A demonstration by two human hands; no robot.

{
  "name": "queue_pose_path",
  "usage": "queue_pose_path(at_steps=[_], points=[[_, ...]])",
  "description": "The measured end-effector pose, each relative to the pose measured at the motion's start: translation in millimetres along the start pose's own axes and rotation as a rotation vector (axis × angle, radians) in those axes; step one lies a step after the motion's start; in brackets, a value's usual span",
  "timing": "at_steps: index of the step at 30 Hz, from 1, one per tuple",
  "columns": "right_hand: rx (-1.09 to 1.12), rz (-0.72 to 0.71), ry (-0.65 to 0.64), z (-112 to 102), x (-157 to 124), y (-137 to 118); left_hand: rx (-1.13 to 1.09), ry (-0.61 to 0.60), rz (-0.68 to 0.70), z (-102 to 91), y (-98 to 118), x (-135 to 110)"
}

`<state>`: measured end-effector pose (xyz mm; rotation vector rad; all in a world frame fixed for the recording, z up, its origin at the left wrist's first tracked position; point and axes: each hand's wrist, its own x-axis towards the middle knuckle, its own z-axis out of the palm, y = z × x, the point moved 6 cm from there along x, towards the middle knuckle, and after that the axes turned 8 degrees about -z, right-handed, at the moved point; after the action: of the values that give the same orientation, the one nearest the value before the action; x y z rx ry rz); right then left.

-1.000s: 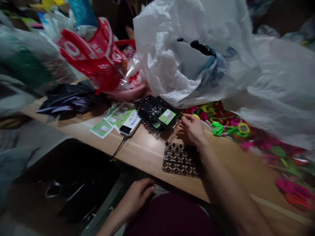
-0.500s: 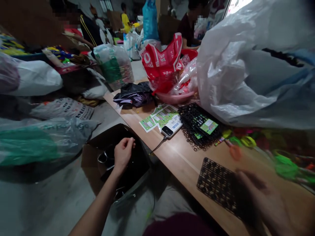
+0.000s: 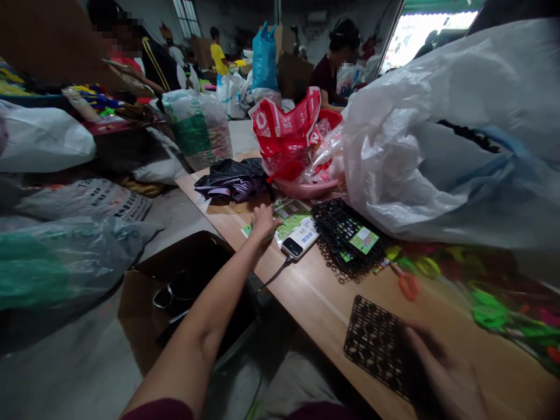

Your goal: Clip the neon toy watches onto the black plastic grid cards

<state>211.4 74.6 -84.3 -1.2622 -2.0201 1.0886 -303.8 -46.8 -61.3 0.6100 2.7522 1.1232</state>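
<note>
Well, my left hand (image 3: pixel 265 224) sat with its fingers pressed together on the green paper cards (image 3: pixel 291 217), and my spread right hand (image 3: pixel 446 373) lay just beside the black plastic grid (image 3: pixel 371 344).

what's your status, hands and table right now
Left hand on green cards. Right hand at black grid. Power bank beside cards. White bag bulging over table, past the grid.

The left hand (image 3: pixel 265 223) touches green cards (image 3: pixel 289 224) beside a power bank (image 3: pixel 300 244); the right hand (image 3: pixel 446 373) overlaps a black mesh (image 3: pixel 371 344) on the bench (image 3: pixel 324 309).
</note>
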Motion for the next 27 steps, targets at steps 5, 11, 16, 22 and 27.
queue_pose_path(at_steps=[5,11,16,22,27], points=[[-0.034,-0.051,-0.004,-6,-1,-1,-0.075,-0.039,-0.133,-12.4,-22,15],[0.019,-0.119,0.009,-9,-2,-16,-0.352,0.003,-0.199,-53.3,-36,1],[0.095,-0.236,0.007,7,-3,-52,-0.617,-0.084,-0.097,-78.8,-8,-60],[0.426,-0.501,-0.128,47,-4,-128,-0.787,-0.396,-0.020,-42.5,34,-187],[0.707,-0.370,-0.203,59,-7,-137,-0.843,-0.688,-0.116,3.8,60,-262]])
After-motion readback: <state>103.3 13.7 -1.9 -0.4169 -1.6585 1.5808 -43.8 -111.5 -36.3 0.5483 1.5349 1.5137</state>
